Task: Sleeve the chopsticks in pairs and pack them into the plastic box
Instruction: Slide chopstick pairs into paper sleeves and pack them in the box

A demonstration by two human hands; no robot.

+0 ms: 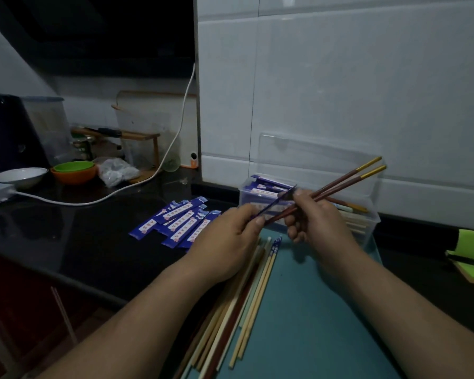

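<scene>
My right hand (315, 217) grips a pair of dark red chopsticks with gold ends (348, 177), which slant up to the right over the box. My left hand (227, 236) pinches a blue paper sleeve (274, 205), seen edge-on, by the chopsticks' lower tips. The clear plastic box (364, 225) stands open behind my hands against the wall, with sleeved pairs and some chopsticks inside. Several empty blue sleeves (175, 222) lie fanned on the black counter to the left. Loose chopsticks (246, 302) lie in a bundle on the teal mat under my left forearm.
The teal mat (312, 324) covers the counter in front of me. A green and orange object (471, 258) lies at the right edge. At the far left stand bowls (74, 170), a white dish (19, 176), a dark appliance, a white cable (93, 201) and a wooden rack.
</scene>
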